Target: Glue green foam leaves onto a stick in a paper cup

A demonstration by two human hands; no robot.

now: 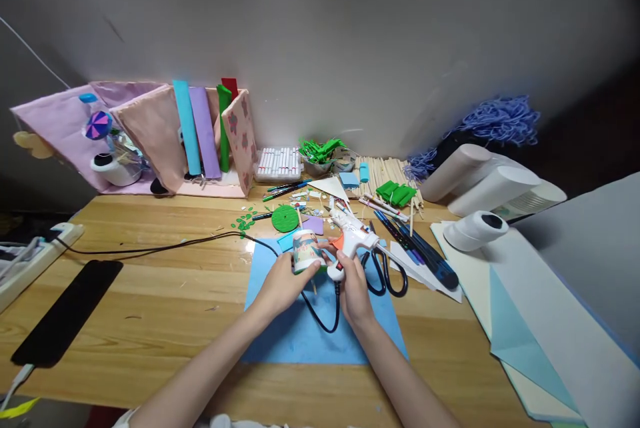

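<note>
My left hand is closed around a small patterned paper cup, with something green along its lower edge. A thin wooden stick shows beneath the cup. In my right hand is a white hot glue gun with an orange trigger, its nozzle pointing up and away to the left. The gun's black cord loops down over the blue sheet below both hands. Just beyond the cup lies a green disc, with small green paper leaves to its left.
Black-handled scissors and several pens lie right of the glue gun. A marker box, wooden sticks and a pink folding organizer line the wall. A phone lies left; paper rolls stand right.
</note>
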